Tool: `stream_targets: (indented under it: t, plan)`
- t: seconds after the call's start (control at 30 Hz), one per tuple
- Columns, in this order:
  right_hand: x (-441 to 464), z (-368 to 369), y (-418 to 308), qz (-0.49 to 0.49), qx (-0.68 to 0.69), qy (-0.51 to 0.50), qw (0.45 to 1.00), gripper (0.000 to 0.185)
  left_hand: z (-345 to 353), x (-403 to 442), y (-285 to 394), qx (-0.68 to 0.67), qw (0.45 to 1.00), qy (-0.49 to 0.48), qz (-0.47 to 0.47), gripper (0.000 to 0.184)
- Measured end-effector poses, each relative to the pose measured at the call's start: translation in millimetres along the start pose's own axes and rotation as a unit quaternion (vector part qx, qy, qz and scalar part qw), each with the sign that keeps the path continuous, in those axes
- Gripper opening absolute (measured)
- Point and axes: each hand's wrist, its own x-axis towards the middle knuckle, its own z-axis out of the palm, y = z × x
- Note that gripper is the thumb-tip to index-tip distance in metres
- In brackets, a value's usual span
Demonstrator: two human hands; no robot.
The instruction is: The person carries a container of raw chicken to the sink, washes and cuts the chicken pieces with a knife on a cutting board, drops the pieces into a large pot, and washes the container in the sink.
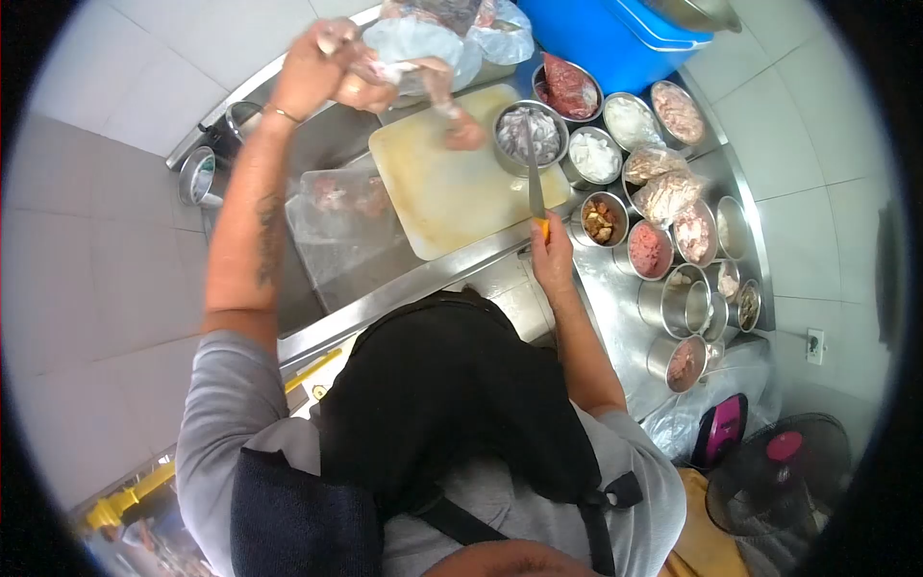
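Nearest you, the steel rim of the surface (pixel 385 306) runs at a slant past your black apron, and your right hand (pixel 552 255) is just beyond it, fingers wrapped round the orange handle of a knife (pixel 536 183). Its narrow metal blade points away from you, over the right side of the cutting board (pixel 433 197) and across a round steel bowl (pixel 556 159) of glossy greyish pieces; you cannot tell whether it touches them. The board's near edge lies close to the rim, and a broad stretch of scuffed, yellowish-white plastic with rounded corners gives you room left of the blade. Beside its left edge sits crinkled clear plastic (pixel 336 255) with reddish bits. To your right, steel bowls stand closely packed, limiting sideways room there: one holds brown chunks (pixel 601 222), another crumbly pink mince (pixel 650 250). Farther out, your left hand (pixel 322 67) is raised beyond the board's far left corner, its fingers gripping a piece of raw meat (pixel 437 82), pale, limp and slick, whose blurred lower end hangs over the board's far part. Behind it are filmy plastic bags (pixel 413 43) and a smooth blue bin (pixel 596 43).
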Motion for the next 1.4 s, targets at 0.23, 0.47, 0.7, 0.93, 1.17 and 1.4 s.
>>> stream_targets:
  t: [0.23, 0.47, 0.7, 0.93, 1.17, 1.4]
  plan:
    - [10.9, 33.9, -54.4, -0.023, -0.076, -0.07, 0.994, 0.037, 220.7, -131.2, -177.4, -0.103, 0.971, 0.035, -0.212, 0.028]
    - [42.5, 102.6, -104.0, -0.083, -0.282, -0.263, 0.919, 0.066, 186.7, -183.6, -161.9, -0.193, 0.912, 0.03, -0.36, 0.045]
    - [61.7, 130.5, -89.9, -0.132, -0.432, -0.308, 0.837, 0.08, 222.4, -205.6, -204.0, -0.154, 0.936, 0.07, -0.309, 0.052]
    - [77.7, 103.0, -90.8, -0.148, -0.494, -0.374, 0.771, 0.09, 218.8, -210.3, -185.3, -0.076, 0.944, 0.05, -0.316, 0.061]
    - [121.5, 181.8, -66.1, -0.158, -0.437, -0.4, 0.79, 0.091, 212.0, -207.8, -177.6, -0.045, 0.94, 0.059, -0.332, 0.061]
    - [116.9, 145.8, -42.0, -0.196, -0.367, -0.396, 0.818, 0.079, 232.9, -215.1, -181.4, -0.009, 0.948, 0.146, -0.284, 0.055]
